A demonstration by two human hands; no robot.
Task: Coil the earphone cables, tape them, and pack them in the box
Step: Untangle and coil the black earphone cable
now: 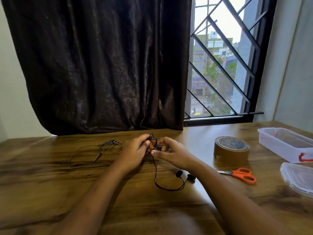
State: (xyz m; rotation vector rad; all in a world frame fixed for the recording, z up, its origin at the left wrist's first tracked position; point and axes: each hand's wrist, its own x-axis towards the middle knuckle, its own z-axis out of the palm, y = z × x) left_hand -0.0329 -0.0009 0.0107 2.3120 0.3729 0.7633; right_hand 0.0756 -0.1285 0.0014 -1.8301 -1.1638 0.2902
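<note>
My left hand [135,150] grips a small bundle of black earphone cable [155,173] at the middle of the wooden table [50,192]. My right hand [171,152] pinches the same cable right beside it. The loose end trails toward me in a loop and ends in two black earbuds [185,175] lying on the table. A second earphone set [100,150] lies uncoiled to the left of my hands. A brown tape roll [231,150] stands to the right. The clear plastic box [286,144] sits open at the far right.
Orange-handled scissors [240,174] lie in front of the tape roll. The box's clear lid [299,177] rests at the right edge, nearer me than the box. A dark curtain [101,65] and a barred window [220,65] back the table.
</note>
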